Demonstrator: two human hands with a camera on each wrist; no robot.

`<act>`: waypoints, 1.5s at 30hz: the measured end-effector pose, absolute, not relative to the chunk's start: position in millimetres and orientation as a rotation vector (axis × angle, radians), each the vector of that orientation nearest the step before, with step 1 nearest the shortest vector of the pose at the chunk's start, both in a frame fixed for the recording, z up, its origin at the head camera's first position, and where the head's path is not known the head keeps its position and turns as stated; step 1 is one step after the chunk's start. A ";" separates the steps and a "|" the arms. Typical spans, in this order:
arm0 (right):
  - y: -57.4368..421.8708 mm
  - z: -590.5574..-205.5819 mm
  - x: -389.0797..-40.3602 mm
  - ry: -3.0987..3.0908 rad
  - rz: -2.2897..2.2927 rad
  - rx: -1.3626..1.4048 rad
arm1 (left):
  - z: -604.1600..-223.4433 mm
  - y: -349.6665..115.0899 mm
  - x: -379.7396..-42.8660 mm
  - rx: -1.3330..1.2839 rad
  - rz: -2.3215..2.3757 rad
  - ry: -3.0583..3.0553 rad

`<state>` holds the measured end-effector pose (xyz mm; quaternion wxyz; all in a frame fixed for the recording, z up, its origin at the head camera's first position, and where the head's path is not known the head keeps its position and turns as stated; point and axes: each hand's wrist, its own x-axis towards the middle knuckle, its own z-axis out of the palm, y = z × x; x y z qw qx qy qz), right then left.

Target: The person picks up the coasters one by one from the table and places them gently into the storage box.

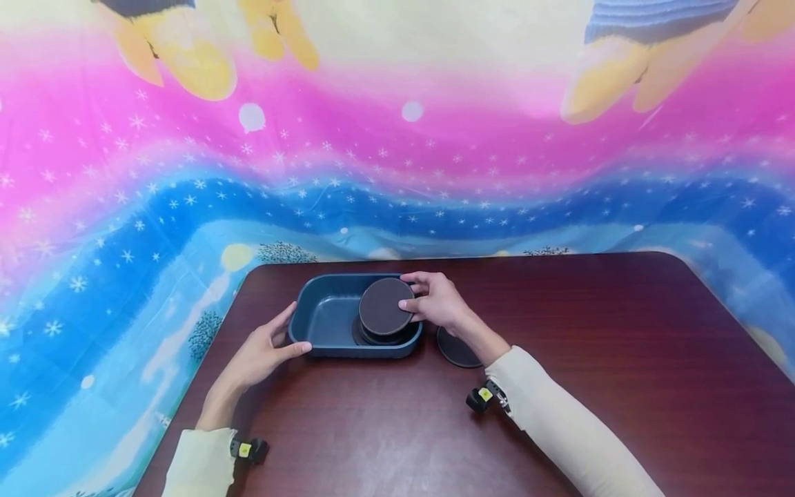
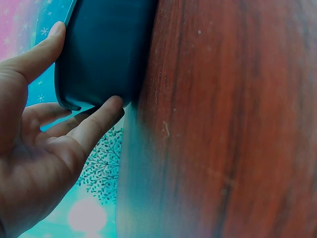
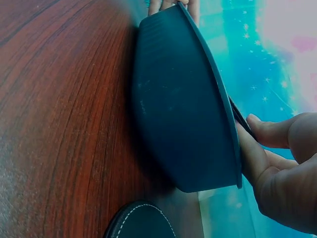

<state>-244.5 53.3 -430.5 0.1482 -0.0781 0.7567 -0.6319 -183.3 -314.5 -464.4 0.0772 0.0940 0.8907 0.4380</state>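
My left hand (image 1: 263, 352) holds the left end of a dark teal rectangular plastic tub (image 1: 329, 348), thumb at its near rim and fingers round the end wall. My right hand (image 1: 437, 300) pinches a round dark brown coaster (image 1: 386, 306) between thumb and fingers, tilted over the right half of the tub. Beneath it, other dark round coasters (image 1: 379, 339) lie in the tub, mostly hidden. In the right wrist view only the thin edge of the held coaster (image 3: 240, 118) shows above the rim.
Another dark round coaster (image 1: 458, 348), with light stitching round its edge, lies on the reddish-brown wooden table (image 1: 596, 345) just right of the tub, partly under my right forearm. A colourful printed cloth (image 1: 397, 159) hangs behind the table.
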 end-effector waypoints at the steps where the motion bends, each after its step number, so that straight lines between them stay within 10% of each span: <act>1: 52.8 -430.4 -244.4 2.193 -1.808 -0.225 | -464.3 -314.4 -183.2 0.280 1.313 2.669; 45: 123.1 -426.9 -228.8 2.695 -1.381 -0.514 | -464.1 -314.6 -182.0 0.276 1.335 2.651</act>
